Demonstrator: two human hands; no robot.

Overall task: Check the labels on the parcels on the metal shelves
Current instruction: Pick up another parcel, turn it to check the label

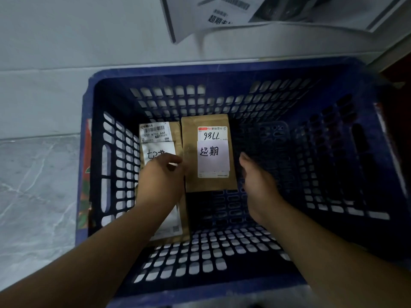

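Note:
Two brown parcels lie flat side by side on the floor of a blue perforated crate. The left parcel carries a barcode label and a handwritten white note. My left hand rests on top of it, fingers curled over the note, covering its lower part. The right parcel shows a label marked 7786 and a white note with handwritten characters. My right hand hovers just right of this parcel, fingers straight and relaxed, holding nothing.
The crate stands on grey marble-like floor tiles. A white sheet with a barcode and printed characters hangs at the top of the view, above the crate's far edge. The right half of the crate holds no parcels.

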